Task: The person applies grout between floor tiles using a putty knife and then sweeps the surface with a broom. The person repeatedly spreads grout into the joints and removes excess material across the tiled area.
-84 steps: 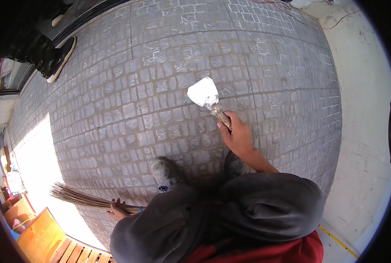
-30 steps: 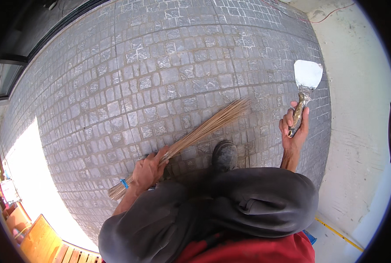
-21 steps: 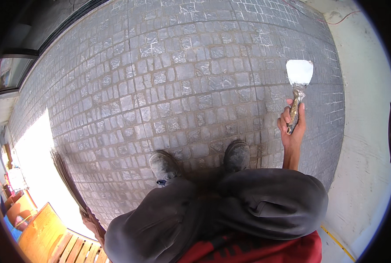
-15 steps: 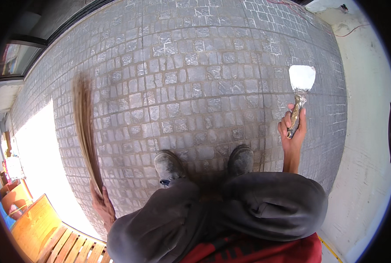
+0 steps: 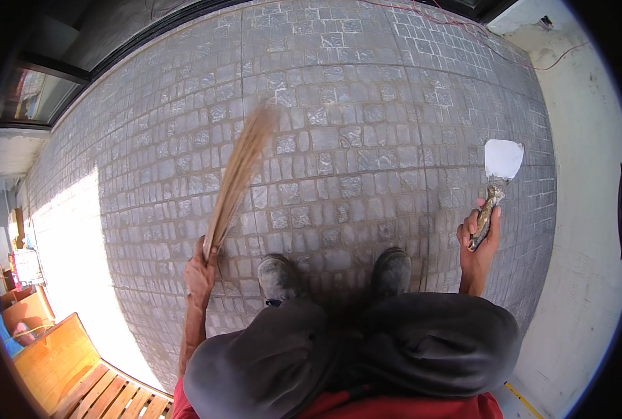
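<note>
My left hand (image 5: 200,274) is closed round the bound end of a hand broom (image 5: 237,178) made of thin brown sticks. Its far tip is smeared by motion and points ahead and to the right over the grey stone paving (image 5: 339,185). At the right, my right hand (image 5: 480,244) grips the worn, stained handle of a scraper (image 5: 504,159). The scraper's broad pale blade points away from me, above the paving. Whether the broom's tip touches the stones I cannot tell.
My shoes (image 5: 278,277) stand on the paving between both hands. A pale wall (image 5: 583,209) runs along the right, with a thin red cable (image 5: 464,26) at the far right. A slatted wooden bench (image 5: 91,391) is at the lower left, beside a bright sunlit patch (image 5: 73,237).
My left hand has moved forward and right, and the broom has swung rightward across the paving. The scraper in my right hand sits slightly lower and farther right in the picture.
</note>
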